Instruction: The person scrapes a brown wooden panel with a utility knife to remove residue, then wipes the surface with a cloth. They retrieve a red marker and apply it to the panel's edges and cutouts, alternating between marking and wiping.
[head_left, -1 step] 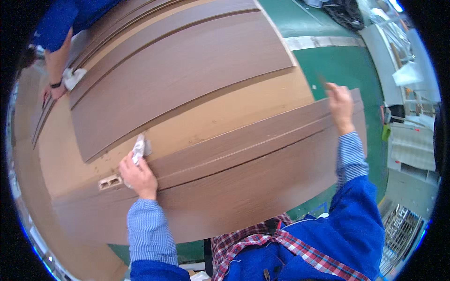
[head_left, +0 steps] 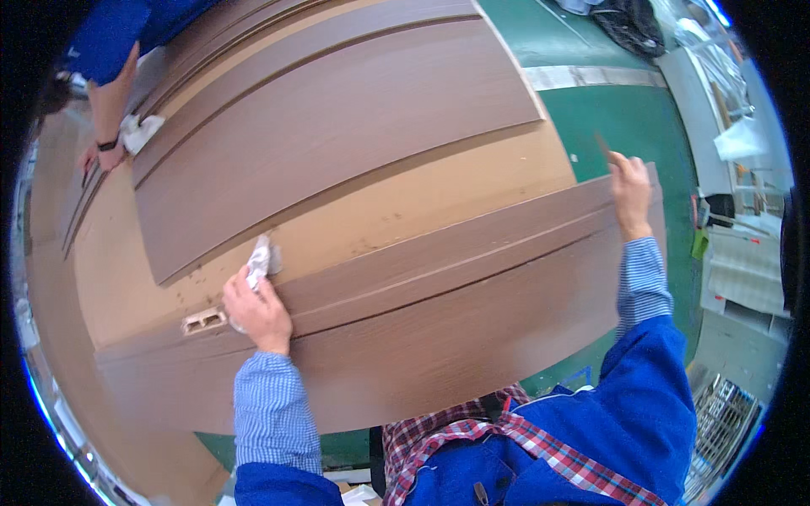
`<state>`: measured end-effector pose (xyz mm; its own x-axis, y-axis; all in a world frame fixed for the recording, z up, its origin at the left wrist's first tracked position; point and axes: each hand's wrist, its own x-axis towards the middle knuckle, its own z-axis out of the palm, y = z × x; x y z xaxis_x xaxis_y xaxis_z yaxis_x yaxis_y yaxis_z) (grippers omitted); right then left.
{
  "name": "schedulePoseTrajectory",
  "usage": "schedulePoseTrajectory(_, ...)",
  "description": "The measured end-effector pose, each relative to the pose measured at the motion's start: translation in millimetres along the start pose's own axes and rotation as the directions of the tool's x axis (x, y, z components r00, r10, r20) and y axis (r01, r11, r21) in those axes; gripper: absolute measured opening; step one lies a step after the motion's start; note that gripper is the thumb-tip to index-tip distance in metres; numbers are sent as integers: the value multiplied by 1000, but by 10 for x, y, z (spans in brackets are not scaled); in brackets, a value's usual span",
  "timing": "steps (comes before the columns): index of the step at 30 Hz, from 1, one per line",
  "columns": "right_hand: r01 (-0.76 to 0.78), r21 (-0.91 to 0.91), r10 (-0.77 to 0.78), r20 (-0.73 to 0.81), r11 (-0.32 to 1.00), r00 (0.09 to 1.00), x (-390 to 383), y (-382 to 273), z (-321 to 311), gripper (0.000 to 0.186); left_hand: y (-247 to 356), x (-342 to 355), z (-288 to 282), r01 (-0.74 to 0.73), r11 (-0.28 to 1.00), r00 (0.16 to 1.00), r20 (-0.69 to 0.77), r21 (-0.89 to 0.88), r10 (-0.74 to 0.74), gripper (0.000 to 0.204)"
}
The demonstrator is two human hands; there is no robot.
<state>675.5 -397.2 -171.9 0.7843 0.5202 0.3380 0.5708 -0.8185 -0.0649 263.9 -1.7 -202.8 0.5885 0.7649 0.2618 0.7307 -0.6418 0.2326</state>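
A brown wood-grain panel [head_left: 456, 346] with a groove along its length lies in front of me. My left hand [head_left: 260, 314] rests on its far edge, fingers closed on a crumpled white cloth [head_left: 260, 260]. Just left of that hand, a pale rectangular cutout [head_left: 204, 320] with two slots is set into the panel edge. My right hand [head_left: 630, 192] is at the panel's far right corner, closed round a thin brown strip [head_left: 602, 146] that points up past the fingers; its exact kind is unclear.
Another brown panel [head_left: 337, 122] lies beyond on the tan worktop [head_left: 405, 198]. At the far left a co-worker's hand [head_left: 108, 158] is by thin brown strips, near a white cloth [head_left: 142, 135]. Green floor [head_left: 607, 110] and shelving [head_left: 747, 270] are to the right.
My right hand has shifted slightly right, and the thin strip shows more clearly above it. The whole view has moved a little; my left hand keeps its place by the cutout.
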Motion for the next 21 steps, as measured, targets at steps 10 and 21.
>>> schedulePoseTrajectory(10,149,282,-165,33,948,986,-561,-1762,205,13,38,-14,-40,42,999,999,8,-26,-42,28)
schedulePoseTrajectory(21,176,346,-164,-63,921,984,-402,-2241,210,16,-34,-18,-51,7,999,1000,30,-42,-6,33)
